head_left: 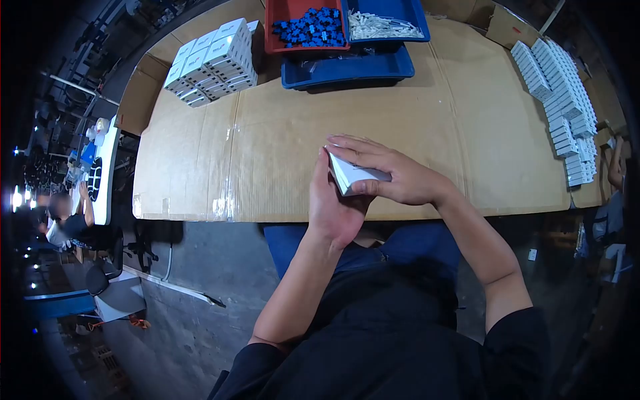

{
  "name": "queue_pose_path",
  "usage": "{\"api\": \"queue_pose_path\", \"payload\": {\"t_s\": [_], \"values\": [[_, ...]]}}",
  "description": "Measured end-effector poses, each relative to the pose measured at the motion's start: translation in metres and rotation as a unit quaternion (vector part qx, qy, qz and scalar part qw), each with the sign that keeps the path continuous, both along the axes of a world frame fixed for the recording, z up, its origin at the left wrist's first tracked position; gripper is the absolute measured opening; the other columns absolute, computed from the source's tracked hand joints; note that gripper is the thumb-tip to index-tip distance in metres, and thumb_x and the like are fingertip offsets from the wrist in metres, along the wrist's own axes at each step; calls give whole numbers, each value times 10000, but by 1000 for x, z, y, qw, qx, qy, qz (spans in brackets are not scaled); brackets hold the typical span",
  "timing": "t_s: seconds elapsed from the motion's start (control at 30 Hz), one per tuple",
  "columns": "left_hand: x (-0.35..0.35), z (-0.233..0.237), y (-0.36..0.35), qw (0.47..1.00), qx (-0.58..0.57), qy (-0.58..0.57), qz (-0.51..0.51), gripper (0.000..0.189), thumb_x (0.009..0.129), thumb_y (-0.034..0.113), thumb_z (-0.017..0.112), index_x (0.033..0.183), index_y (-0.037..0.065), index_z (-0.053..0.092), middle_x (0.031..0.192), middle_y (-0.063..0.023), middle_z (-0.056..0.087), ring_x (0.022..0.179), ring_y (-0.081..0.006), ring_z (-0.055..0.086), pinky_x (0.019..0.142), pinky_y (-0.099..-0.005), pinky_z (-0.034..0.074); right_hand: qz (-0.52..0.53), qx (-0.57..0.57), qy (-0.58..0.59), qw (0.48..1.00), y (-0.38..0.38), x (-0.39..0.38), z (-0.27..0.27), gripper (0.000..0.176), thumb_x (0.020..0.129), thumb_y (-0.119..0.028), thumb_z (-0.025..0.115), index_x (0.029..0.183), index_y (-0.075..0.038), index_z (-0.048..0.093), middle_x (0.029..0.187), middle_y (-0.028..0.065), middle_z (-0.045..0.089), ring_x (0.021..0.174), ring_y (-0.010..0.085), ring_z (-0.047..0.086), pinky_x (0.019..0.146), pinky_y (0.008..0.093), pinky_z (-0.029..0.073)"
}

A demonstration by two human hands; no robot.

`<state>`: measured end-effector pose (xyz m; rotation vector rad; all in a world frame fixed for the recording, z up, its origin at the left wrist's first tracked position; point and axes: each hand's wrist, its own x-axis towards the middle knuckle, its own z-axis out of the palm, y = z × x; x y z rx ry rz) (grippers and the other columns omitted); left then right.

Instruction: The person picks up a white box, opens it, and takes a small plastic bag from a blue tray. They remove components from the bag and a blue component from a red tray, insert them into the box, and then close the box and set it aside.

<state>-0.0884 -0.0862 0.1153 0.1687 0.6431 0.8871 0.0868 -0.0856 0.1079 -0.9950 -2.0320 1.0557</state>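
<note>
A small white cardboard box [344, 172], held at a tilt over the front part of the table, sits between my two hands. My left hand [335, 208] is wrapped round it from the left and below, with its fingers mostly hidden behind it. From above and the right, my right hand [399, 172] grips the same box, fingers over the top edge and thumb pressed on its near face. An edge or flap shows along the box's left side. What may be inside is hidden.
The cardboard-covered table [280, 140] carries a stack of white boxes [212, 61] at back left. Behind it are a red bin [272, 41] of blue parts, a blue bin [423, 33] of white pieces and another blue tray [350, 79]. White box rows [563, 100] line the right. A person [77, 210] sits at far left.
</note>
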Motion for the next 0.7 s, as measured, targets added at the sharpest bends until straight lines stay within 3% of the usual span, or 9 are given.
{"api": "queue_pose_path", "payload": {"t_s": [0.07,0.17,0.3,0.37,0.4,0.5,0.53,0.57,0.7], "values": [[-2,-4,0,999,14,-34,-23,582,1111,531,380,1485,95,479,1414,-129,582,1332,-299,567,1140,-482,448,-7,3,-2,1000,-2,2,-2,602,1053,-370,607,1602,-174,460,1699,56,372,1586,282,293,1291,529,137],[-1,-2,-5,998,36,-27,-38,577,1102,507,432,1493,84,474,1423,-133,577,1319,-282,580,1133,-459,454,-23,17,17,999,-2,6,-9,608,1041,-259,636,1606,-142,445,1672,94,410,1583,288,300,1287,498,186],[7,1,-2,984,144,97,-35,608,1088,494,494,1510,56,464,1412,-139,585,1324,-254,580,1142,-439,443,-205,-21,189,960,-9,0,-17,639,986,-106,696,1578,-66,458,1598,168,483,1534,280,388,1247,439,298],[10,-1,-5,975,171,140,-17,537,1086,381,567,1469,8,519,1321,-118,645,1227,-196,631,1072,-384,495,-263,-80,262,925,-16,3,-28,659,966,-62,718,1567,-20,449,1572,193,498,1497,266,441,1213,400,364],[11,-6,-6,966,202,158,-15,513,1089,344,576,1463,-4,527,1292,-110,658,1170,-176,654,1031,-362,523,-287,-109,331,892,-18,-1,-42,548,976,-118,750,1467,22,549,1432,163,625,1308,216,611,1109,346,468],[11,-21,-7,936,265,227,-35,431,1069,223,639,1400,-47,582,1207,-82,698,1072,-115,668,942,-289,545,-259,-250,300,884,-31,9,-54,408,974,-155,777,1308,44,652,1194,105,732,1088,161,686,978,310,536],[7,-27,-9,918,283,271,-60,430,1068,216,642,1401,-50,582,1203,-81,698,1078,-110,662,940,-284,539,-260,-216,342,877,-35,3,-57,295,968,-157,785,1178,32,702,1016,56,753,954,124,687,904,311,553],[5,-31,-11,897,300,313,-83,430,1067,209,646,1401,-52,582,1199,-79,698,1084,-106,656,937,-279,534,-255,-224,351,872,-38,2,-62,287,971,-149,780,1180,32,700,1026,59,753,964,125,687,907,315,555],[2,-34,-14,909,325,260,-38,427,1086,175,603,1455,-30,539,1232,-86,685,1100,-110,643,963,-272,513,-219,-263,390,855,-45,2,-80,256,970,-110,768,1175,21,689,1073,67,754,1009,142,704,939,326,565]]}}
